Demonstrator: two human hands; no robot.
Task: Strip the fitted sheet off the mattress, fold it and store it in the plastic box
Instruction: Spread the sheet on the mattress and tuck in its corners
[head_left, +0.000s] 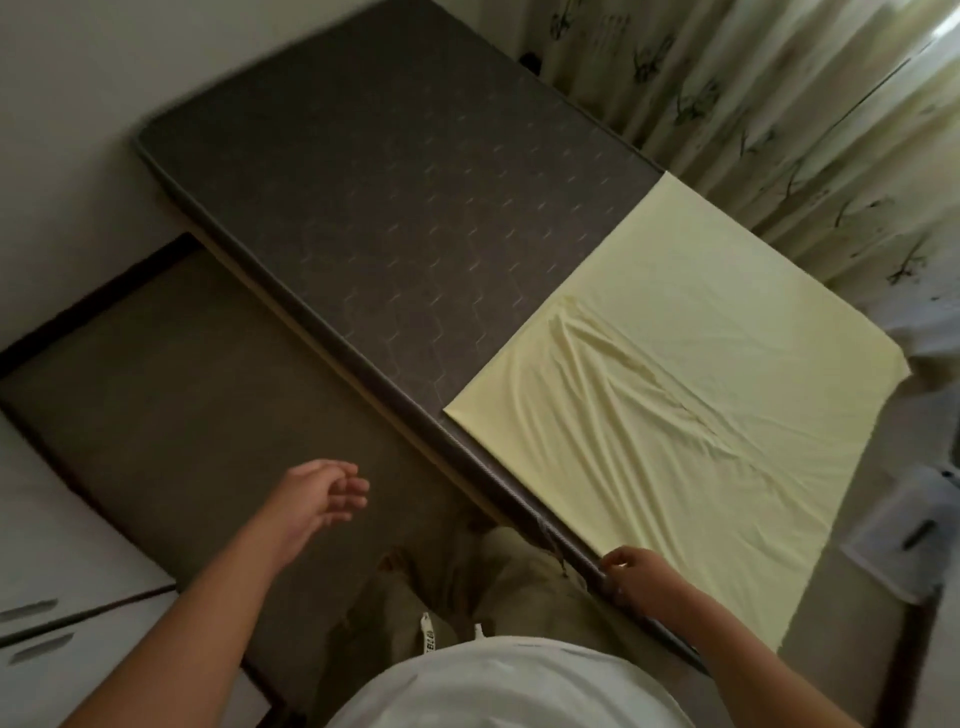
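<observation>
Across the middle of the view, from 11 o'clock down to 5 o'clock, lies the dark mattress (389, 208), and most of it is already bare. The pale yellow fitted sheet (701, 364) lies at 3 o'clock as a doubled, flat layer over the right part of the mattress, with some wrinkles near its centre. I judge that stripping is finished and folding is the step in hand. At 4 o'clock, on the floor, stands a whitish box-like thing (893, 535), too blurred to call it the plastic box with certainty. The right hand (631, 571) at 5 o'clock has curled fingers and seems to grip the near edge of the sheet. The left hand (322, 493) at 7 o'clock hangs relaxed and holds nothing. The next fold probably needs it to take the corner at the centre.
</observation>
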